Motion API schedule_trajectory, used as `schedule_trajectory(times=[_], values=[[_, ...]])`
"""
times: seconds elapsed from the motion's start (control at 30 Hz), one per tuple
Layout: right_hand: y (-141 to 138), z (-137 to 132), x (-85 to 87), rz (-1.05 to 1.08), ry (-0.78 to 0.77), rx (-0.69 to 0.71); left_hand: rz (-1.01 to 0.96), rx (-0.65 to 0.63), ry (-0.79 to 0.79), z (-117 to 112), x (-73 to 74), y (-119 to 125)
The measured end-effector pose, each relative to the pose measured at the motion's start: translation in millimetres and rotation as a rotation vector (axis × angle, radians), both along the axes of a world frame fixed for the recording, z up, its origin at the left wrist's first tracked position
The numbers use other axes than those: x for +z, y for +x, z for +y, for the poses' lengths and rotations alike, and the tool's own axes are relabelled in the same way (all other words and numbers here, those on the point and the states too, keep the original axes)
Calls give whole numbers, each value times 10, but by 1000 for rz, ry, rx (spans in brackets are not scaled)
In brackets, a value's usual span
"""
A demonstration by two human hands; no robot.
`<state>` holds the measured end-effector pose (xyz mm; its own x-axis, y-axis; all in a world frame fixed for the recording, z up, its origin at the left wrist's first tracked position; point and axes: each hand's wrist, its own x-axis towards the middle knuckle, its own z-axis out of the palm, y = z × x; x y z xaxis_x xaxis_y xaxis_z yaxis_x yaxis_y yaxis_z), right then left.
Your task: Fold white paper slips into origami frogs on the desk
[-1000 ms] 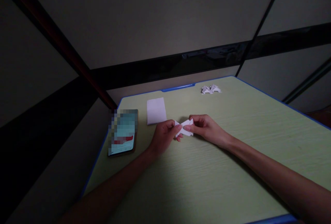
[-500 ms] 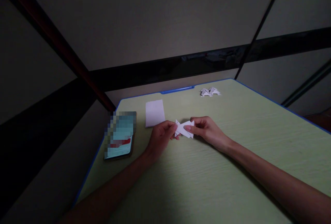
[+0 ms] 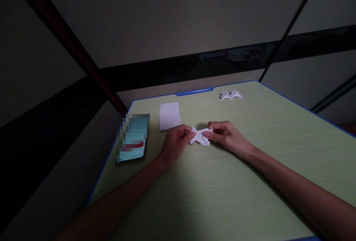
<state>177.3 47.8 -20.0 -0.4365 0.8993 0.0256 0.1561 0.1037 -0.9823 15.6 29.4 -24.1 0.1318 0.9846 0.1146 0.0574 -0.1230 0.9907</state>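
Note:
A small white piece of folded paper [image 3: 199, 137] with pointed corners is held between both hands, just over the green table [image 3: 178, 196]. My left hand [image 3: 178, 141] pinches its left end, thumb on top and fingers mostly hidden beneath. At the other end, my right hand [image 3: 224, 133] grips the paper with the thumb pressed on the upper face and the index finger curled behind. The underside of the paper is out of sight.
Behind my left hand lies a stack of white paper [image 3: 169, 116]. A phone [image 3: 135, 140], partly pixelated, rests at the left edge. Two folded paper figures [image 3: 230, 94] sit at the far right, near a blue groove [image 3: 194, 91]. Cabinet panels [image 3: 178, 22] rise behind the table.
The view has shifted slightly, so the table things appear a little higher and to the right. Both hands still hold the folded paper, whose pointed corners now stick out more.

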Motion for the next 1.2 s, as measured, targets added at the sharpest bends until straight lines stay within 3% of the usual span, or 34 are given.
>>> schedule_trajectory(times=[0.2,0.3,0.43,0.53,0.7,0.93,1.2], values=[[3,16,-1,181,16,-61,-78,87,-20,34,-17,-7],[12,-4,2,105,227,-117,-111,97,-29,44,-28,-10],[18,-35,-8,-131,620,-77,-124,97,-25,39,-27,3],[17,-38,-29,-225,750,-57,-117,82,-35,33,-16,15],[27,-44,-36,-345,793,-46,-105,77,-37,42,-23,1],[26,-53,-25,-369,788,-111,-202,100,8,62,-81,-59],[36,-30,-27,-433,778,-155,-172,136,13,75,-93,-55]])
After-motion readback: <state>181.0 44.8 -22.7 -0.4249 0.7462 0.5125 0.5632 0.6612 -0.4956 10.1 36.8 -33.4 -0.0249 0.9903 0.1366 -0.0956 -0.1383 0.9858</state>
